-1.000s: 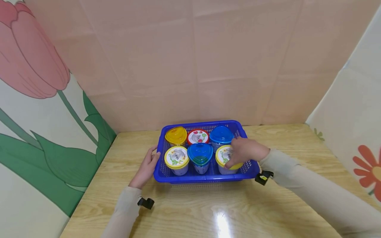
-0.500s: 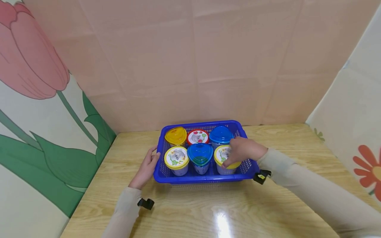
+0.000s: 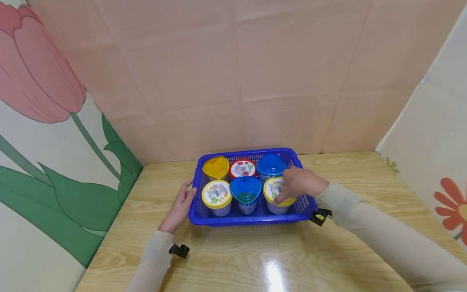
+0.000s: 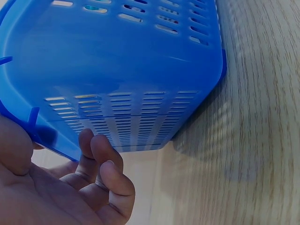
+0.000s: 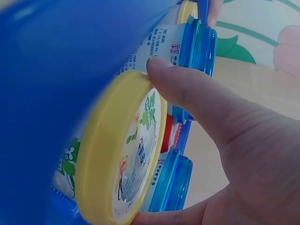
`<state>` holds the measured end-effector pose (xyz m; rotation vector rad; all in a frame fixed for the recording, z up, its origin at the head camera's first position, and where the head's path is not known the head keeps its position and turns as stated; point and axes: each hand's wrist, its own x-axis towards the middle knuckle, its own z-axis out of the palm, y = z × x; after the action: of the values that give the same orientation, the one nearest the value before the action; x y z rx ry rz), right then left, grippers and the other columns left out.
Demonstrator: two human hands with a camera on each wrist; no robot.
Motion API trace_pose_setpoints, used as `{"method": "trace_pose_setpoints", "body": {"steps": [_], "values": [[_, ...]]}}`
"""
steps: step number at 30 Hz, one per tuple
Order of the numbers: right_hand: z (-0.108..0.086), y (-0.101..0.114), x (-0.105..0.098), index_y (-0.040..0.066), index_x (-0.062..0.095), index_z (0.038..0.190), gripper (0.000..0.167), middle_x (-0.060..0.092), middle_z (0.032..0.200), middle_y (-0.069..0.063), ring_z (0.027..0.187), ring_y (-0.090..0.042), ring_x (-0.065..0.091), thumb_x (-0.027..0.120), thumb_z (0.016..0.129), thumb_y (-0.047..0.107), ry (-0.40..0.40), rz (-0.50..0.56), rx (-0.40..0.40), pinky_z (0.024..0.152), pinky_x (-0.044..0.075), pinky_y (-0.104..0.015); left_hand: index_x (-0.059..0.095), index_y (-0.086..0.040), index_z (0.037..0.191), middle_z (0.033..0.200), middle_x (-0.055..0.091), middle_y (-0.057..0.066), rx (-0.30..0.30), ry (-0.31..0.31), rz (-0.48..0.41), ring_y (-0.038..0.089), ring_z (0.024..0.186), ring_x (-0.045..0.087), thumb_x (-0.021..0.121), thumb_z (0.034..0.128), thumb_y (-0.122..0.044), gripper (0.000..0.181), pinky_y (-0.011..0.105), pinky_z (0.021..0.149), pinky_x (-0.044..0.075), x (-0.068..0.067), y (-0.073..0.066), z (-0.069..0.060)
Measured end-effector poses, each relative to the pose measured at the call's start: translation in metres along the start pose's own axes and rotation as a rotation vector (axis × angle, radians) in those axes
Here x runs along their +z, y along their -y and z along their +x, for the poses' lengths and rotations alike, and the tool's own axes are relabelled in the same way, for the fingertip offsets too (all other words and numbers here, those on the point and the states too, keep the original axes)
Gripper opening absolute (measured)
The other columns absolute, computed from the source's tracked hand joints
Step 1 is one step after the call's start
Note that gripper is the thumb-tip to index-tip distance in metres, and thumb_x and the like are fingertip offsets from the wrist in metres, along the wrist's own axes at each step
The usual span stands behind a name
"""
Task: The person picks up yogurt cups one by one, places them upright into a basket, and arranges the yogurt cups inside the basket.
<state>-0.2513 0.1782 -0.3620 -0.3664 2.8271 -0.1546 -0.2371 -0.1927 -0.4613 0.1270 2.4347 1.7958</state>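
Observation:
A blue plastic basket [image 3: 233,221] stands on the table, holding several lidded tubs. My left hand [image 3: 178,207] holds its left rim; in the left wrist view the thumb lies at the rim and the fingers [image 4: 112,180] curl below it. With my right hand [image 3: 304,182] I grip a yellow-lidded tub [image 3: 270,191] upright in the front right corner. The right wrist view has the thumb on the lid's edge [image 5: 101,145]; most other fingers are hidden. Left of that tub stand a blue-lidded tub [image 3: 245,186] and another yellow-lidded tub [image 3: 216,194].
The basket's back row has an orange-yellow-lidded tub [image 3: 215,165], a red-rimmed one [image 3: 242,167] and a blue-lidded one [image 3: 271,164]. Behind the wooden table [image 3: 233,259] rises a pink-beige wall covering [image 3: 233,81]. Flower-printed panels flank it left and right.
The right hand and its yellow-lidded tub have shifted slightly left inside the basket. My left hand and the basket have stayed in place.

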Motion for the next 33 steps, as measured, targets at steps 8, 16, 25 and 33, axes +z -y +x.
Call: {"method": "trace_pose_setpoints", "body": {"steps": [8,16,25,33], "values": [[0.001,0.001,0.002,0.001,0.063,0.109,0.09,0.059,0.094,-0.008,0.089,-0.025,0.053,0.083,0.058,0.073,-0.007,0.0,0.01,0.071,0.051,-0.04,0.026,-0.02,0.155,0.128,0.058,0.021,0.005,0.0,0.001,0.027,0.106,0.064,0.037,0.1091,-0.04,0.052,0.04,0.09,0.055,-0.001,0.0,0.001],[-0.001,0.0,0.003,0.002,0.063,0.108,0.089,0.059,0.094,-0.007,0.089,-0.025,0.053,0.083,0.058,0.073,-0.003,-0.002,0.026,0.071,0.051,-0.04,0.026,-0.025,0.154,0.129,0.059,0.019,-0.02,-0.003,0.001,0.027,0.106,0.066,0.036,0.109,-0.042,0.049,0.042,0.089,0.056,0.0,0.002,0.004],[-0.003,-0.002,0.001,0.001,0.063,0.109,0.089,0.059,0.095,-0.008,0.089,-0.025,0.054,0.083,0.059,0.073,-0.009,0.019,0.029,0.072,0.052,-0.041,0.024,-0.022,0.156,0.128,0.058,0.02,-0.014,-0.012,0.03,0.028,0.107,0.065,0.036,0.1088,-0.042,0.053,0.044,0.091,0.054,-0.001,0.001,0.005],[-0.017,-0.017,-0.006,-0.012,0.047,0.137,0.103,0.057,0.128,-0.03,0.115,-0.044,0.056,0.074,0.077,0.067,-0.165,0.175,-0.001,0.094,0.049,-0.059,0.024,-0.015,0.156,0.113,0.059,0.017,0.035,-0.103,0.138,0.024,0.095,0.061,0.042,0.107,-0.044,0.06,0.035,0.081,0.052,-0.005,0.004,0.003]]}}
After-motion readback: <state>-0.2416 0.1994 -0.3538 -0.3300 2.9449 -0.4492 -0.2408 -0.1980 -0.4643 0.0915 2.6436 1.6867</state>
